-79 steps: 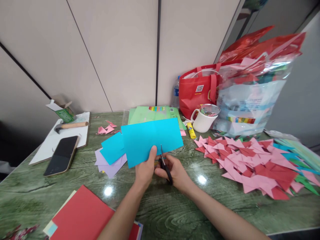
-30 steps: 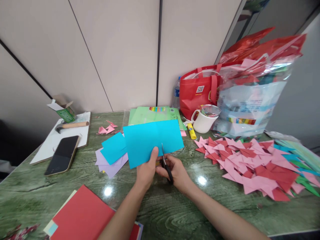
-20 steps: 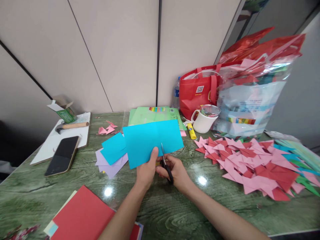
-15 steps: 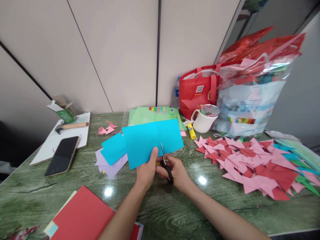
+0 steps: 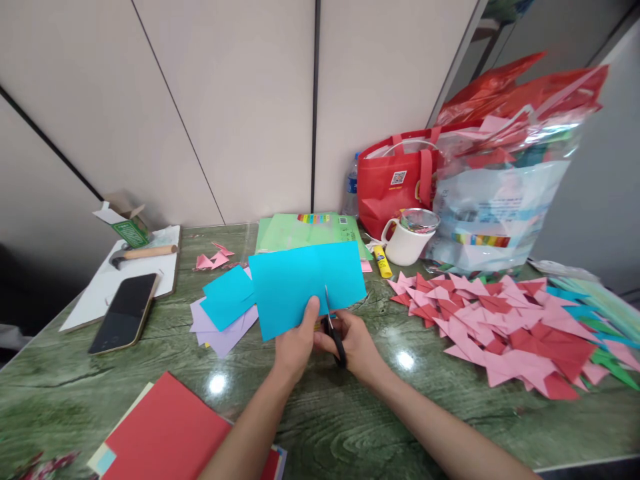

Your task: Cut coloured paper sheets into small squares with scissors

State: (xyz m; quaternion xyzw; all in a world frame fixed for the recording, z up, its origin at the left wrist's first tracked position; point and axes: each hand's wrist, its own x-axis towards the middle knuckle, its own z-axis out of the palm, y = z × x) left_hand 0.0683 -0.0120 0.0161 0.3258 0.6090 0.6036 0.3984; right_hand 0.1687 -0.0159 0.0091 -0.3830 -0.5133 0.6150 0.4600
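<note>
A sheet of bright blue paper is pinched by its lower edge in my left hand, thumb on the near face. My right hand grips black-handled scissors, whose blade reaches up over the paper's lower edge, just right of my left thumb. A faint crease runs up the sheet near its middle. Left of it, smaller blue paper pieces lie on light purple paper pieces. Parts of my fingers are hidden behind the paper and scissors.
Folded pink and red paper shapes heap on the right. Behind stand a white mug, a glue stick and a red bag. A phone and hammer lie left; red paper is at the front.
The blue sheet has shifted slightly right and tilted a little less. Both hands have moved slightly right with it; the scissors stay at its lower edge.
</note>
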